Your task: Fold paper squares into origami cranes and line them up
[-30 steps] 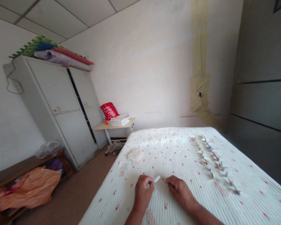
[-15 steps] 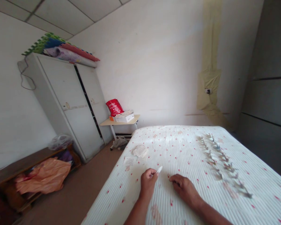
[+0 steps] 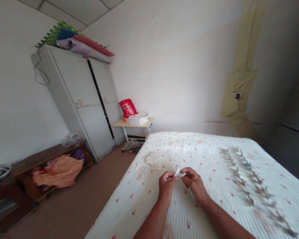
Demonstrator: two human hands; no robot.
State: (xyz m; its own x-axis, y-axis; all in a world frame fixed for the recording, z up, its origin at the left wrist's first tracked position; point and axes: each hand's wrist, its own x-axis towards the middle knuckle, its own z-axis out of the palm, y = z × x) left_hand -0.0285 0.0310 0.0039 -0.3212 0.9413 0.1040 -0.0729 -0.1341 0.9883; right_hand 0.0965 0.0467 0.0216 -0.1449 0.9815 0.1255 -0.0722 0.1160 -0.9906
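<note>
My left hand [image 3: 166,186] pinches a small white piece of folded paper [image 3: 176,171] between thumb and fingertips above the bed. Just right of it, my right hand [image 3: 193,182] is held with thumb and forefinger bent and a gap between them. Its fingertips are close to the paper; whether they touch it I cannot tell. Beyond my left hand, loose printed paper sheets [image 3: 153,158] lie overlapping on the striped mattress [image 3: 189,146]. On the right side, two rows of small folded pieces [image 3: 249,179] are blurred, their exact shape unclear.
A small table [image 3: 119,123] with a red bag [image 3: 128,108] and a white box [image 3: 139,120] stands past the bed's far left corner. Grey cabinets [image 3: 89,116] rise at the left, near a low wooden bench [image 3: 40,156] with an orange plastic bag [image 3: 58,171].
My right hand has moved to the white paper in my left hand, and its fingers have lifted and parted. The view has turned slightly left.
</note>
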